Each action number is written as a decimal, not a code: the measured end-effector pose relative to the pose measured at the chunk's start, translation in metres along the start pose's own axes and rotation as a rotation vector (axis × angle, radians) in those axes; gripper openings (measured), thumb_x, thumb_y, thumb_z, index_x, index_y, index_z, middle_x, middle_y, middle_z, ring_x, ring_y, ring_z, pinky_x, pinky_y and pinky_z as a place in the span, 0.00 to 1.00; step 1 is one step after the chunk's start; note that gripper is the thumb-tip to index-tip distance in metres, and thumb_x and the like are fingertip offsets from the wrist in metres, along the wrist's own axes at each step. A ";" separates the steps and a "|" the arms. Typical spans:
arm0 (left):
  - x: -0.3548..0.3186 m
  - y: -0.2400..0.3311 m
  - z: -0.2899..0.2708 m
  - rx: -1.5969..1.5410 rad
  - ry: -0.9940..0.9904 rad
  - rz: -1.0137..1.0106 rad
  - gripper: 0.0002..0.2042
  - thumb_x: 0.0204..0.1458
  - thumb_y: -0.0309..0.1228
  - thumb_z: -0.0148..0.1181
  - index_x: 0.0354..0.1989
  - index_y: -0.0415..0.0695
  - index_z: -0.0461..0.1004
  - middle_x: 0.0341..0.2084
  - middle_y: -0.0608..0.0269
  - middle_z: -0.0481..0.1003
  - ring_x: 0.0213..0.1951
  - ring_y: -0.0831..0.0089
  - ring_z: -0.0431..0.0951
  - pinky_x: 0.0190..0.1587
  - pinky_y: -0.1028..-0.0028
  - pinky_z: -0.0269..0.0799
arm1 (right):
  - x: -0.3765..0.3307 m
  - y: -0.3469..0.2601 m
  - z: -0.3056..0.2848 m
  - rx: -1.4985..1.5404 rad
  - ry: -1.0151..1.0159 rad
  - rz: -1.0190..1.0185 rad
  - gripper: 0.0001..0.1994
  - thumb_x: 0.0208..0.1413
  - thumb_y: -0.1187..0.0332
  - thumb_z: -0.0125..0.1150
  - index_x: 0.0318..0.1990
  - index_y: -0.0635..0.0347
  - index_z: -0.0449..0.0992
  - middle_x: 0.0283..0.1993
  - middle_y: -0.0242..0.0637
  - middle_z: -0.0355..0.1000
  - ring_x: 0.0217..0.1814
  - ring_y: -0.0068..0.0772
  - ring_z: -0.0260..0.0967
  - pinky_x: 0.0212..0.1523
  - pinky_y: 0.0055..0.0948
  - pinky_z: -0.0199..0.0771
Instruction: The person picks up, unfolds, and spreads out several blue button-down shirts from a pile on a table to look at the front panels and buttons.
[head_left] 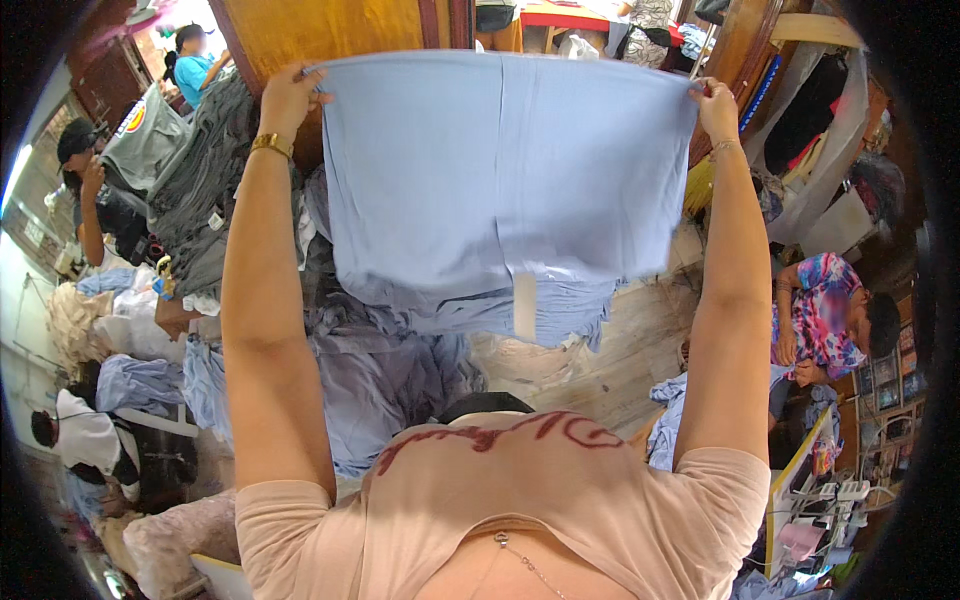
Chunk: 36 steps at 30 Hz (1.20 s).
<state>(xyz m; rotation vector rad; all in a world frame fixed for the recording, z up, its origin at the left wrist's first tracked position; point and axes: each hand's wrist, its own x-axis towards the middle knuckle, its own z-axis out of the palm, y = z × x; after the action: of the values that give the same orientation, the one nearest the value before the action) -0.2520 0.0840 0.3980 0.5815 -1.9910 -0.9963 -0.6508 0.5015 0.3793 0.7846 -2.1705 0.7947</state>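
Both my arms are raised and stretch a light blue garment (500, 170) flat in front of me. My left hand (290, 95) pinches its top left corner; a gold bracelet sits on that wrist. My right hand (717, 105) grips the top right corner. A white label strip (524, 305) hangs at the garment's lower edge. Below it lies a heap of similar light blue cloth (390, 370) on the floor.
A pile of grey garments (200, 190) rises at the left, with pale fabric bundles (90, 320) beside it. Other people sit around: one in a tie-dye shirt (825, 310) at the right, others at the left. A wooden door (330, 30) stands behind. Bare wooden floor (620, 360) shows right of the heap.
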 end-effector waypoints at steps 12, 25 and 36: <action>-0.072 -0.039 0.042 0.222 -0.224 0.318 0.07 0.39 0.22 0.56 0.30 0.41 0.74 0.28 0.64 0.73 0.34 0.73 0.72 0.39 0.76 0.65 | -0.098 0.098 0.103 0.792 -0.267 0.375 0.05 0.50 0.76 0.48 0.35 0.65 0.67 0.33 0.36 0.68 0.33 0.27 0.68 0.37 0.23 0.69; -0.179 -0.126 0.128 0.298 -0.439 -0.115 0.09 0.42 0.28 0.59 0.32 0.41 0.73 0.26 0.61 0.70 0.29 0.71 0.70 0.30 0.77 0.65 | -0.372 0.129 0.195 0.230 -0.324 0.744 0.08 0.43 0.77 0.48 0.32 0.61 0.72 0.28 0.36 0.69 0.29 0.28 0.66 0.34 0.26 0.66; -0.125 -0.172 0.083 0.365 0.022 -0.160 0.14 0.41 0.26 0.57 0.40 0.46 0.70 0.33 0.56 0.73 0.35 0.64 0.74 0.38 0.71 0.69 | -0.368 -0.079 0.143 0.589 -0.537 0.367 0.06 0.51 0.68 0.52 0.33 0.61 0.71 0.24 0.35 0.63 0.22 0.23 0.58 0.25 0.25 0.60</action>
<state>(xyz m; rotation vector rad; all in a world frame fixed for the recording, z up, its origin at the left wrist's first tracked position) -0.2432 0.1062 0.1714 0.9577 -2.1469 -0.7151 -0.4363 0.4570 0.0418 0.9798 -2.6288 1.6115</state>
